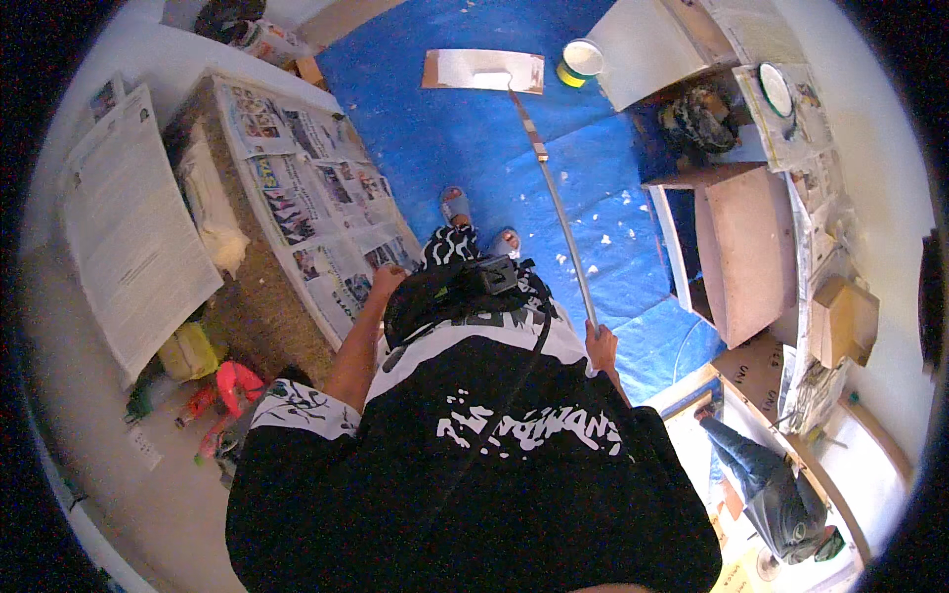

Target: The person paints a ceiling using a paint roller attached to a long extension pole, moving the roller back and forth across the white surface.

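I have the right hand (601, 348) curled around the pole (563, 222), which runs lengthwise forward and leftward to the white-coated board (465, 71), the left hand (389, 281) (its grip I can't tell) well apart.

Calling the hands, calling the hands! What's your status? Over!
Right hand gripping long pole; left hand by newspaper sheets. Pole's far end at white-coated board. Paint bucket close beside board, white bits scattered nearer.
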Action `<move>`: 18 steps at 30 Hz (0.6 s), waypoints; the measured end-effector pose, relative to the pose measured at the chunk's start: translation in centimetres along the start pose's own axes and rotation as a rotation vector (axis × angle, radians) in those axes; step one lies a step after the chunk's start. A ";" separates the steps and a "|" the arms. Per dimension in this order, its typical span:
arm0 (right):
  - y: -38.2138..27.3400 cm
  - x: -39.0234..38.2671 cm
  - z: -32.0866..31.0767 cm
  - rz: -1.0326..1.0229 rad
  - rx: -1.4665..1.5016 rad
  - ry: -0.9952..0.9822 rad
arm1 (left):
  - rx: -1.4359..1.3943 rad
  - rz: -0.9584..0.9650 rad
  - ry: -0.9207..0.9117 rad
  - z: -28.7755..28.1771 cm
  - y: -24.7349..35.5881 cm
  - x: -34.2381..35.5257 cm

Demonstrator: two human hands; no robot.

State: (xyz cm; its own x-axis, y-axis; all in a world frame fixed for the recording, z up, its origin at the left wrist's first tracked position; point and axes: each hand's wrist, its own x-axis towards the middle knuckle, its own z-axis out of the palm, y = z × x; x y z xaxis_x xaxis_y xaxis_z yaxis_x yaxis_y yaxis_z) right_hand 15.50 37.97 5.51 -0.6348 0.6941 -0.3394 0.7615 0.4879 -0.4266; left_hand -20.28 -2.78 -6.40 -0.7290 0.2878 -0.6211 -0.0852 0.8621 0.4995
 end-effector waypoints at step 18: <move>4.3 22.2 -20.1 -0.052 -0.246 -0.268 | 0.869 0.528 -0.215 12.2 6.3 11.7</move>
State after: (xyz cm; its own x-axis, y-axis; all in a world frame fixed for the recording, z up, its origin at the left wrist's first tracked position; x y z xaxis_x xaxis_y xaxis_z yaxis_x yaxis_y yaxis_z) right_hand 7.28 66.06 12.98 -0.6602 0.5175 -0.5443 0.7154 0.6541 -0.2457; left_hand -21.04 11.07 -17.88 -0.3876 0.7110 -0.5867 0.7910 0.5834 0.1845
